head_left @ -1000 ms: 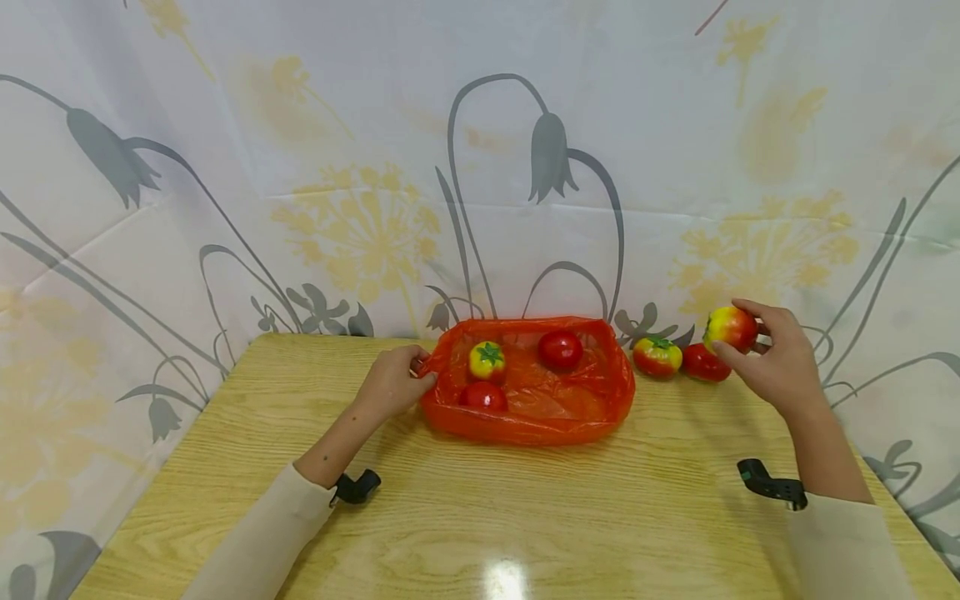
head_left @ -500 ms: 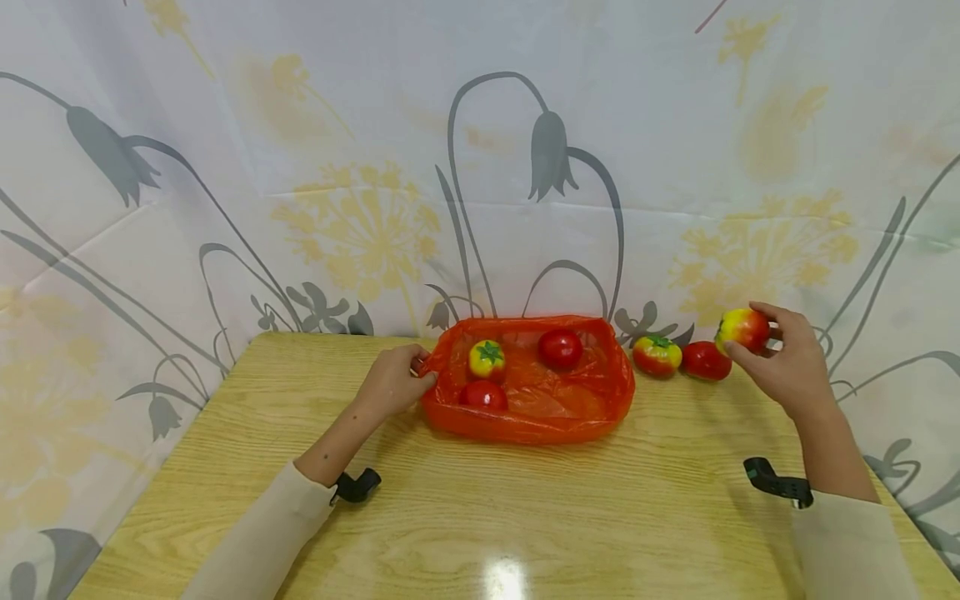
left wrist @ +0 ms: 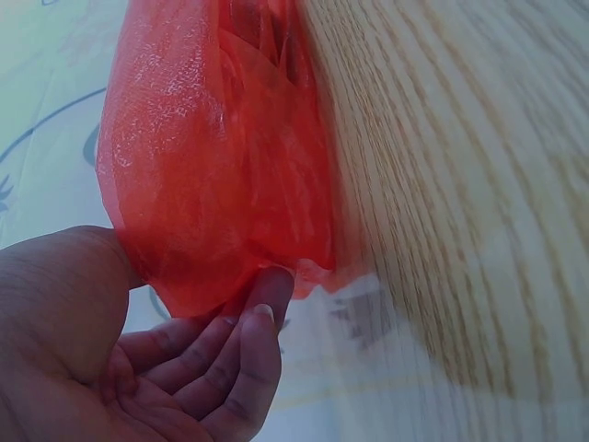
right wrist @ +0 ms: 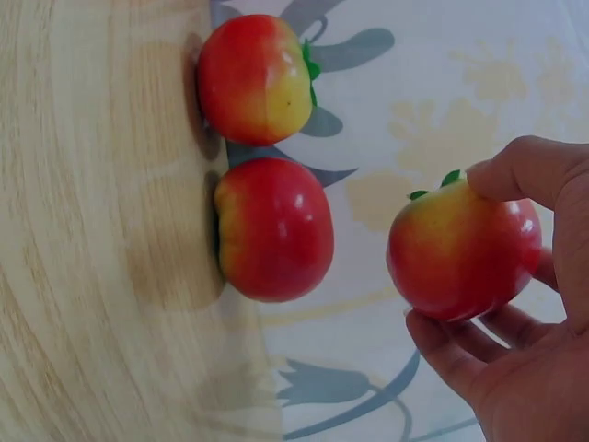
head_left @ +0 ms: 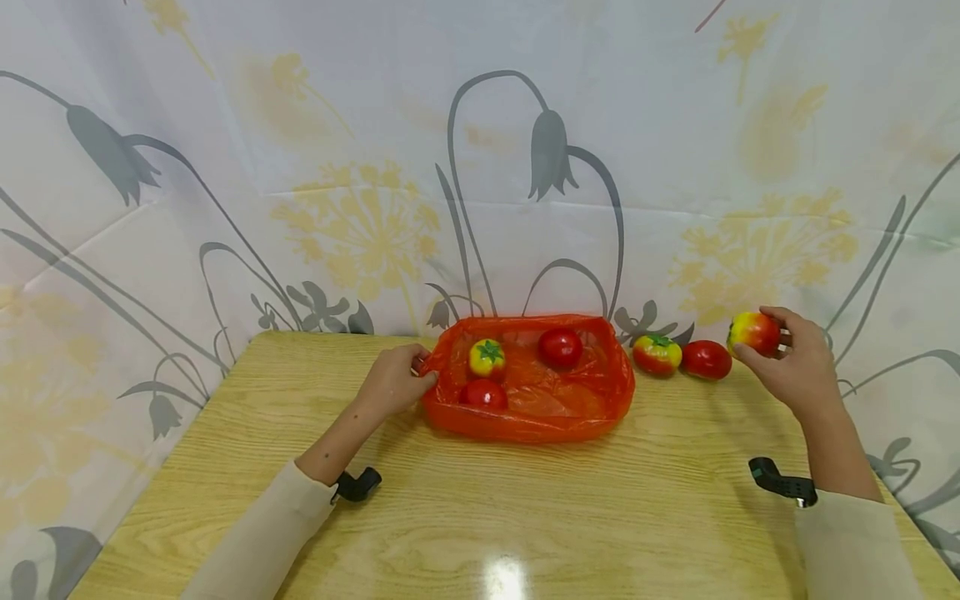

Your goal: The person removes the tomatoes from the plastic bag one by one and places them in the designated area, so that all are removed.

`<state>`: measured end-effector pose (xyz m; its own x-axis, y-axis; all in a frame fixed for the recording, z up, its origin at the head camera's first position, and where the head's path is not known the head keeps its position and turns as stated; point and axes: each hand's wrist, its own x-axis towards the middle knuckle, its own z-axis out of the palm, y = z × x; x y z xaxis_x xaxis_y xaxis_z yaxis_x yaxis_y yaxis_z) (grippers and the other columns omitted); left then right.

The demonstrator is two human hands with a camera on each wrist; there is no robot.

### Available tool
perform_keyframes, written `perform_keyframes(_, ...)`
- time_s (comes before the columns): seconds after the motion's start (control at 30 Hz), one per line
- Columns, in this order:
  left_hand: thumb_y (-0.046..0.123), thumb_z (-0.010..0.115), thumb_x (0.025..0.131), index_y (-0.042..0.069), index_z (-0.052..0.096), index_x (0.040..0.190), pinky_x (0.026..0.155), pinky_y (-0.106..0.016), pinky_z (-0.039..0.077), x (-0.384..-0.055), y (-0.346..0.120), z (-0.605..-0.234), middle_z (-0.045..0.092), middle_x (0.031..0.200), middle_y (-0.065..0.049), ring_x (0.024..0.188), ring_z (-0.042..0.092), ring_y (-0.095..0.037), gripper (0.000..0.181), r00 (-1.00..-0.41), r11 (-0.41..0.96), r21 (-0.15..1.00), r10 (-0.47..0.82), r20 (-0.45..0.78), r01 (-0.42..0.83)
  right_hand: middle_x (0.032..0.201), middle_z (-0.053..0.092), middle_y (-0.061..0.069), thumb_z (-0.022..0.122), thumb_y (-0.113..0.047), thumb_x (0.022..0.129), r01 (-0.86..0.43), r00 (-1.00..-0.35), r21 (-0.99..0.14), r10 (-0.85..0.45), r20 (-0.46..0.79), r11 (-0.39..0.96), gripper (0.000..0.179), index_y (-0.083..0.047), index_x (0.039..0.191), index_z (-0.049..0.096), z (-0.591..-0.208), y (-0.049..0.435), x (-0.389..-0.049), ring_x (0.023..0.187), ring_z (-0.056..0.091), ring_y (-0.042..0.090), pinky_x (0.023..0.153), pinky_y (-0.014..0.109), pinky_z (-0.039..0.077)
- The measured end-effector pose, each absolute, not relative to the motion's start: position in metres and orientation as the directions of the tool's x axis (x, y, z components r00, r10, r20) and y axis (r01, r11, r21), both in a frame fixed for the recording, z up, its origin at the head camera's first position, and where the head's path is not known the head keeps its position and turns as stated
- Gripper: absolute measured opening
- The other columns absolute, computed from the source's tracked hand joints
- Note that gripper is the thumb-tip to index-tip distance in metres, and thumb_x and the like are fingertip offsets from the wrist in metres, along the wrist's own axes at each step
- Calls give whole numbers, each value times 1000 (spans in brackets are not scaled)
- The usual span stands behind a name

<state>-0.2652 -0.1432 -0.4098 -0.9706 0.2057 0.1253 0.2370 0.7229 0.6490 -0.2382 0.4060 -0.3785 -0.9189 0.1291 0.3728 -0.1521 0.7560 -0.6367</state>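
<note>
Red-yellow fruit (head_left: 759, 333): held above the bench (head_left: 585, 500) by fingers of the right hand (head_left: 798, 367), partly covered. Red bag (head_left: 540, 429): pinched by the left hand's (head_left: 393, 379) fingers; front fruit (head_left: 483, 395) inside partly hidden.

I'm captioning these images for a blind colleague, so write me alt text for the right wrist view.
A right hand holds a glossy red-and-yellow fruit with green leaves between its thumb and fingers. Two similar fruits sit side by side on a wood-grain tabletop, with a pale flower-patterned backdrop behind.
</note>
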Motion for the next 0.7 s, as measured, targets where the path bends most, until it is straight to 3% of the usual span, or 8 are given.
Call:
perform_keyframes(0.33,15,75,96,0,74,113,70,-31,60,-264,-143,-409,72,94,-9,83,66,-23,23,-971,728,644,205,124,236,149,41,41,71,-22,99,-98,-923,-645,174,344,758,73,10,157,39,-386,416,-237,122,48,61,69,0,33)
perform_keyframes(0.53,15,74,96,0,74,112,68,-30,59,-264,-143,-409,72,93,-8,81,65,-22,22,-971,728,644,203,124,234,150,39,41,69,-32,100,1,-927,-648,244,284,762,82,14,156,32,-392,422,-235,127,46,58,68,9,34)
perform_keyframes(0.7,15,74,95,0,74,112,68,-30,59,-264,-142,-409,72,93,-8,81,66,-22,22,-971,726,647,201,127,235,144,44,41,70,-31,99,7,-914,-619,256,313,785,79,16,153,36,-396,427,-235,124,47,58,69,13,33)
